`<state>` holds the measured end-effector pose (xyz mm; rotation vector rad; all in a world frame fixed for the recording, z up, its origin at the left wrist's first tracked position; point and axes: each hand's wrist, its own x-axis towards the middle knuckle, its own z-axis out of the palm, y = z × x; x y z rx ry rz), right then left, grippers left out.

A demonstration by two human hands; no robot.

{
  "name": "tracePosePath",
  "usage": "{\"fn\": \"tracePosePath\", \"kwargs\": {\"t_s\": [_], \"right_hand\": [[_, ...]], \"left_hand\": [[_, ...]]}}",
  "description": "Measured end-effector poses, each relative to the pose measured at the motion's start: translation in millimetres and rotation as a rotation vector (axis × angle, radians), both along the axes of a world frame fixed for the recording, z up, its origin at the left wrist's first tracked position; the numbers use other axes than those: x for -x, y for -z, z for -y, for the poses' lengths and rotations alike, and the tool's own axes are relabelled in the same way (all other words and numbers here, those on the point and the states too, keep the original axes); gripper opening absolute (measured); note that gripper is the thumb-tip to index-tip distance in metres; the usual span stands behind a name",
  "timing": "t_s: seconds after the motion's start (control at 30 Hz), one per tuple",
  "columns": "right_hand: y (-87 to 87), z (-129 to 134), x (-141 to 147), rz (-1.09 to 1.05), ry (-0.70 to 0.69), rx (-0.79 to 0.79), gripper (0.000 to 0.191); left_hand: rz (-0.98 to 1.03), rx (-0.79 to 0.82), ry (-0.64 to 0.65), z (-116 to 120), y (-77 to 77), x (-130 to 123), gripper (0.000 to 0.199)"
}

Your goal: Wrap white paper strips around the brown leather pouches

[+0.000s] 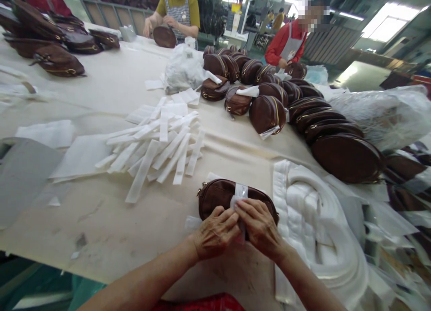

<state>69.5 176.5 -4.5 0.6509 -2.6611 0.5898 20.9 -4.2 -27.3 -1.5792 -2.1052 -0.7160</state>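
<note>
A small dark brown bag [215,195] lies on the table in front of me, a gold-coloured ring at its left end. Around its middle runs a white translucent strip [241,190]. My left hand [217,232] is closed at the bag's near side, fingers curled by the strip's end; what they pinch is partly hidden. My right hand [259,223] presses thumb and fingers together on the strip, over the front of the bag. The two hands nearly touch. Left of the bag, a loose pile of white strips [168,144] is spread over the table.
Folded white foam sheeting [303,203] lies right of my right hand. Rows of brown bags [346,156] fill the right side, beside clear plastic [387,115]. More bags [59,59] are stacked far left. Two co-workers [182,14] [286,43] handle bags across the table [111,221].
</note>
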Motion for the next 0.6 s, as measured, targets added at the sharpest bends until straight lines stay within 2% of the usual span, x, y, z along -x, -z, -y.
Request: {"fn": "tracePosePath", "kwargs": {"t_s": [0.1,0.23,0.3,0.43,0.53,0.6], "right_hand": [[2.6,13,-23,0.014,0.016,0.016,0.041],[-14.1,8,-26,0.186,-0.086,0.204,0.035],[-23.3,-4,-11,0.272,-0.056,0.289,0.028],[-34.0,-26,47,0.629,0.286,0.266,0.026],[-40.3,-36,85,0.923,0.294,0.238,0.026],[-44.2,-41,97,1.093,0.263,0.262,0.025]], "left_hand": [[0.026,-0.055,0.009,2,3.1,-2,0.02],[0.015,-0.055,0.07,6,0.4,-1,0.019],[0.022,-0.014,0.089,6,-3.8,0,0.019],[0.025,0.011,0.089,3,-11.6,-1,0.017],[-0.004,-0.035,0.053,5,-8.8,-4,0.018],[-0.093,-0.084,0.004,11,0.2,-2,0.022]]}}
